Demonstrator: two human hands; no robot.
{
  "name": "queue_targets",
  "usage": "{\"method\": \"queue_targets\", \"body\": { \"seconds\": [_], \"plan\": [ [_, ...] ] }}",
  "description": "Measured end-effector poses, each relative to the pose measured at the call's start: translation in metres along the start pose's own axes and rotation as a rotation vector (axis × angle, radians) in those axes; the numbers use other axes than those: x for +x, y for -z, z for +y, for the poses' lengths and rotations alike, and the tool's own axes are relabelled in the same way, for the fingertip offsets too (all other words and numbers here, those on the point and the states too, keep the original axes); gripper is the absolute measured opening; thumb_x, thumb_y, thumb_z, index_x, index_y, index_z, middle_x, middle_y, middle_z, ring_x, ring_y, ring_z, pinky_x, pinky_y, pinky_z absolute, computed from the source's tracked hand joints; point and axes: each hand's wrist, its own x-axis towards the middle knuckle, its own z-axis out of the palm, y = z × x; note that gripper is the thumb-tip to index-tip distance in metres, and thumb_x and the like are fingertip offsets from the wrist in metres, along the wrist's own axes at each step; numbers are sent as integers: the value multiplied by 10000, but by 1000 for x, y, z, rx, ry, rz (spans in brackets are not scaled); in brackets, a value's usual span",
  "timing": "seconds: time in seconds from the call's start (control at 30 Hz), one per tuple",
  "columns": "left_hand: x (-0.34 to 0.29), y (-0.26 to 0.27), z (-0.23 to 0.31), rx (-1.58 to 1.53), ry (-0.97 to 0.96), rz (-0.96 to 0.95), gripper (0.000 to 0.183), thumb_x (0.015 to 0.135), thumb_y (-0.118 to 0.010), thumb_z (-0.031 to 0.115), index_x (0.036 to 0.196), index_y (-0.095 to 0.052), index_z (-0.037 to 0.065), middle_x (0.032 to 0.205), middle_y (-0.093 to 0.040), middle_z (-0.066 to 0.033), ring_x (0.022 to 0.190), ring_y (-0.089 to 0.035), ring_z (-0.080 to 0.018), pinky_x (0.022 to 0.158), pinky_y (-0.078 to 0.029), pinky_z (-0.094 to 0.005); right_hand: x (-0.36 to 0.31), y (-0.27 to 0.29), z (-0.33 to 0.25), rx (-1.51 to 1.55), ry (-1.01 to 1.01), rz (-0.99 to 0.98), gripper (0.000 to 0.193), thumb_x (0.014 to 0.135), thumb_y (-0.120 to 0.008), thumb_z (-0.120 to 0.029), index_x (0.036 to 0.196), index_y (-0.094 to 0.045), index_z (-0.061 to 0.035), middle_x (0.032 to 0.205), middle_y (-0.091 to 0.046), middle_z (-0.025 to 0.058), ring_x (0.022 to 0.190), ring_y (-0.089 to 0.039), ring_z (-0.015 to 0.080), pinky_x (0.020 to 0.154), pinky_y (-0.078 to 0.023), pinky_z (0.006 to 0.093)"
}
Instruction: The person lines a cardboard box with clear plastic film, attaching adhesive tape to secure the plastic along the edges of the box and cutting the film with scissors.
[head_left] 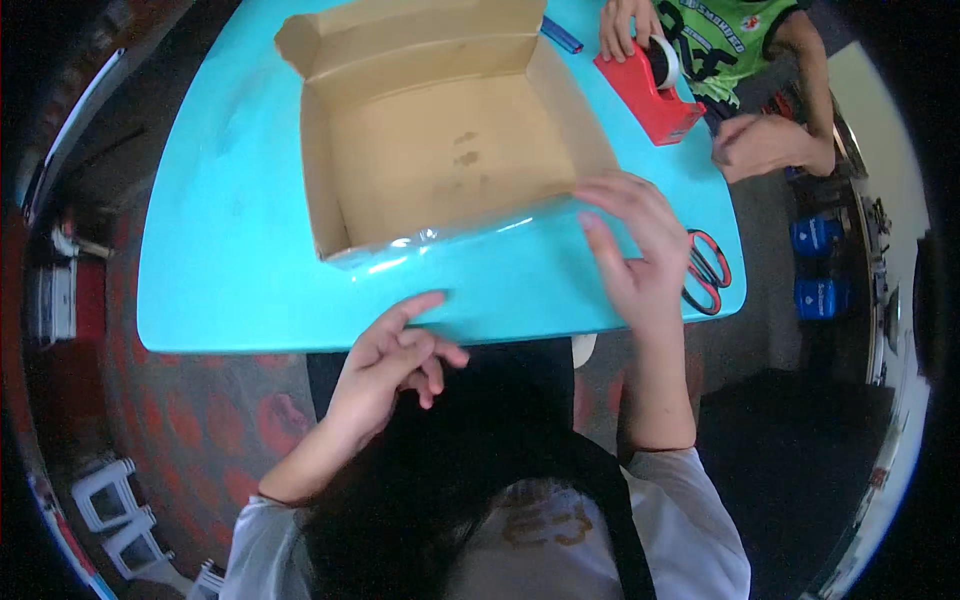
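An open cardboard box (400, 160) lies on the turquoise table, brown inside, with its lid flap raised on the far side. Clear, shiny plastic (415, 240) runs along the box's near edge. My right hand (645, 240) is at the near right corner, its fingers stretched over the edge and its thumb apart; whether the fingertips press on the box, I cannot tell. Over the table's front edge hovers my left hand (390, 355), empty, with the index finger pointing out and the others loosely bent. Red-and-black-handled scissors (708, 270) rest beside my right wrist, their blades hidden.
Across the turquoise table (220, 230), another person in a green sleeveless top (710, 45) has one hand on a red tape dispenser (650, 100). A blue strip-like object (562, 36) lies behind the box. White plastic stools (105, 495) stand on the floor at lower left.
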Motion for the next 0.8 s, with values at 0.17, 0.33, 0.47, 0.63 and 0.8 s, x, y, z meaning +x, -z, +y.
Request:
{"method": "queue_targets", "body": {
  "seconds": [0.17, 0.33, 0.47, 0.63, 0.8],
  "plan": [
    [23, -20, 0, -237, -112, 75, 569, 1000, -521, 230, 1486, -267, 78, 1133, -637, -152, 660, -593, -121, 573, -501, -263, 16, -22, 13, 80, 13, -266, 168, 844, -699, -204, 924, -725, -59, 931, -709, 120, 886, -671, 294, 828, -491, 407],
    [44, -22, 5, -577, -105, 80, 381, 1010, -529, 271, 1371, -465, 170, 1011, -644, -56, 736, -597, -110, 648, -504, -254, 20, -40, 16, -118, 166, -322, 255, 804, -752, -301, 895, -742, -63, 860, -723, 88, 792, -679, 261, 758, -474, 373],
    [60, -16, 3, -725, -73, 69, 167, 998, -563, 263, 1123, -588, 155, 824, -614, -6, 731, -599, -115, 629, -498, -251, 15, -50, 21, -156, 166, -274, 304, 788, -761, -360, 877, -744, -70, 842, -722, 83, 745, -677, 250, 747, -465, 374],
    [78, -18, -1, -698, -155, 124, 132, 981, -594, 226, 1089, -569, 154, 821, -606, -2, 721, -598, -122, 626, -498, -265, 18, -56, 20, -128, 60, -262, 338, 761, -794, -365, 895, -735, -61, 854, -726, 85, 766, -687, 251, 738, -513, 346],
    [79, -33, -1, -581, -239, 249, 95, 989, -572, 181, 1069, -540, 141, 807, -594, 3, 710, -588, -131, 652, -505, -279, 24, -57, 31, -41, -7, -316, 338, 751, -774, -401, 919, -734, -112, 841, -720, 112, 795, -690, 293, 758, -520, 402]
  ]
}}
